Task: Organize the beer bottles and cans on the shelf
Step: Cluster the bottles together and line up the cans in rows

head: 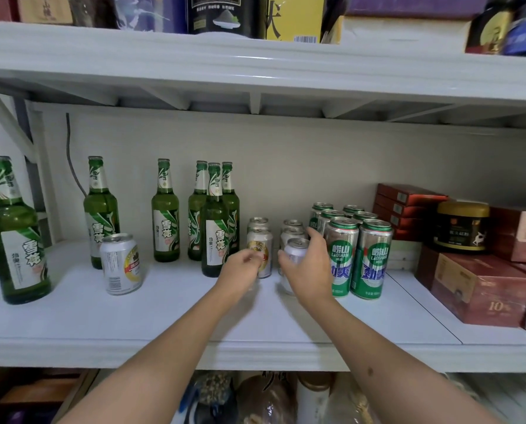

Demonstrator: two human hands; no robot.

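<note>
- Tall green Laoshan cans (358, 255): grouped in rows on the shelf (179, 316), look done.
- Right hand (309, 267) grips a short silver can (295, 250) at its column front.
- Left hand (243, 266), blurred: grip state unclear, touching gold-label can (260, 249).
- Left to do: stray can (121, 264), scattered green bottles (13, 234).

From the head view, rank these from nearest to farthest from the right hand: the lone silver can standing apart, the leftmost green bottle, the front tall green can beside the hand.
1. Front tall green can, touching range, just right of the right hand.
2. Lone silver can, well to the left.
3. Leftmost green bottle, at the far left edge.
</note>
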